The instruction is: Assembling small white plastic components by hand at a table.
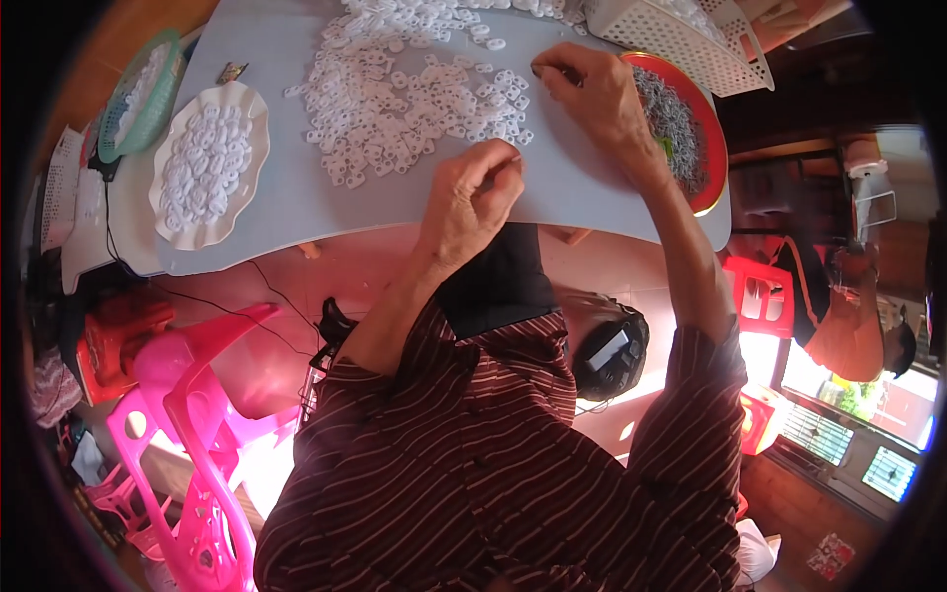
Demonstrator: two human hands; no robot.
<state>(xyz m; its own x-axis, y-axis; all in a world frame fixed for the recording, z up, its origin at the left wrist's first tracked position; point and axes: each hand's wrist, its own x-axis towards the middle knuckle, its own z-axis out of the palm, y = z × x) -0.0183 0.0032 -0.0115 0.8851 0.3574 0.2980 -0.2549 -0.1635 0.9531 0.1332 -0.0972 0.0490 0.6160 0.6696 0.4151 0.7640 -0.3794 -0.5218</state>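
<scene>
Striped shirt [473, 474] nearest — both hands pinching among white plastic rings [414, 99]

The table [296, 197] is showing a smooth, matt grey top. On it, small white rings [404, 99] are looking like glossy plastic. Left of the table's pile, a scalloped white plate [254, 148] is gleaming; right, thin metal pieces [673, 123] are glinting in a glossy red tray [712, 148].

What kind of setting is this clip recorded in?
Likely a home or small workshop doing piecework by hand. A grey table holds a heap of small white plastic rings, a scalloped dish of more, and a red tray of grey parts; pink plastic chairs stand beside.
</scene>
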